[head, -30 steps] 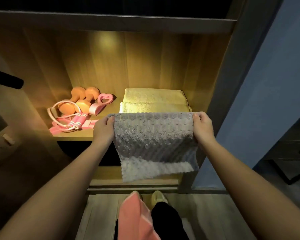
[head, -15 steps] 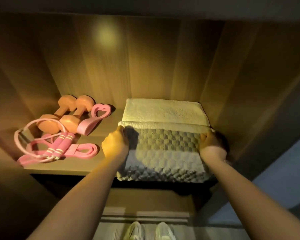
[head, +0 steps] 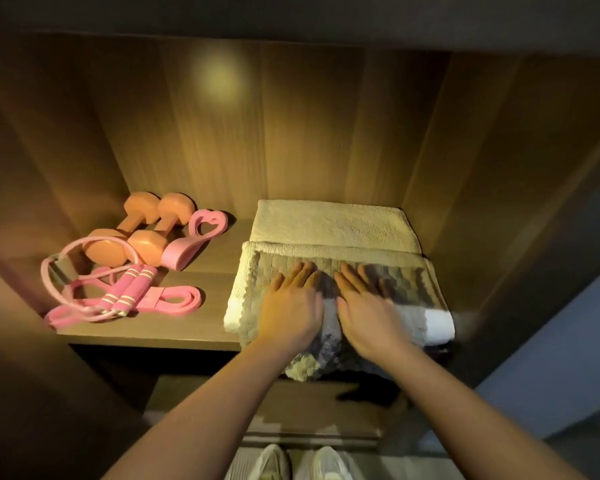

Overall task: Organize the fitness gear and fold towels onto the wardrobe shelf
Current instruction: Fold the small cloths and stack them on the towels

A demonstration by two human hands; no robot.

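While both hands, left hand (head: 289, 308) and right hand (head: 369, 308), press flat (fingers spread) on the grey towel (head: 409, 282), dumbbells (head: 142, 230) lie left of it.

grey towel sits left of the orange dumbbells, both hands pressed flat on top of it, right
Not quite. In the head view the grey towel lies to the right of the orange dumbbells, not left. The rest holds: the left hand and right hand press flat on top of it.
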